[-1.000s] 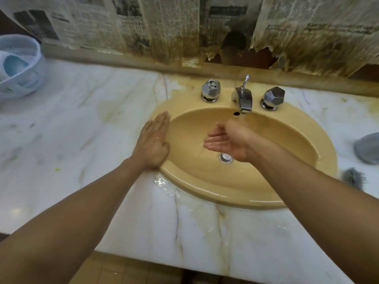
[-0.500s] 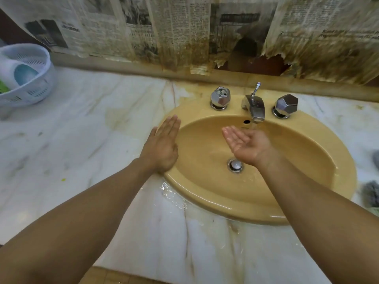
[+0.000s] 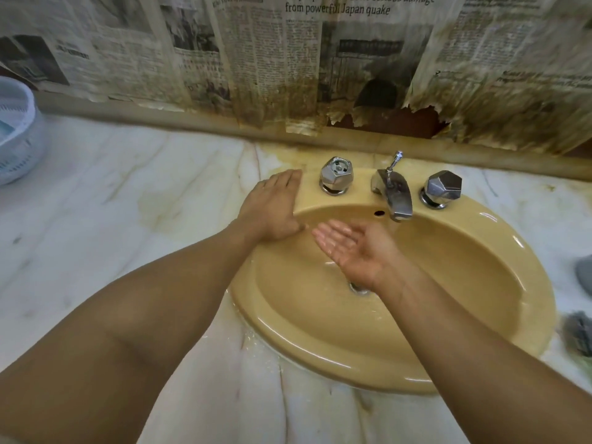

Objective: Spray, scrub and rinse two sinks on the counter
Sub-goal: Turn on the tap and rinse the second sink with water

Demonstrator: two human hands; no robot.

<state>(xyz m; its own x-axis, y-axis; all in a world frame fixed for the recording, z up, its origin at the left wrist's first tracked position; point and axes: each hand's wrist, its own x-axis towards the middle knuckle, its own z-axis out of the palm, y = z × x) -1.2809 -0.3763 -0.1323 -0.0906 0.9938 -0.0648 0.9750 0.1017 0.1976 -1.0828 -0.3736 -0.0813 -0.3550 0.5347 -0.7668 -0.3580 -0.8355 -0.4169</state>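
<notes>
A yellow oval sink (image 3: 464, 309) is set into the white marble counter (image 3: 96, 225). Its chrome faucet (image 3: 395, 195) stands at the back between a left knob (image 3: 335, 175) and a right knob (image 3: 443, 188). My left hand (image 3: 272, 208) lies flat, palm down, on the sink's back left rim, fingers straight toward the left knob. My right hand (image 3: 350, 249) hovers palm up and wet inside the basin, left of the spout, holding nothing. The drain (image 3: 357, 288) shows partly under my right wrist. Water wets the basin.
A white plastic basket (image 3: 16, 136) sits at the counter's far left. Grey scrubbing items (image 3: 581, 334) lie at the right edge. Stained, torn newspaper (image 3: 288, 65) covers the wall behind. Water is pooled on the counter at the sink's front left rim (image 3: 256, 344).
My left hand slid along the rim toward the back, closer to the left knob. My right hand turned palm up and shifted left of the spout.
</notes>
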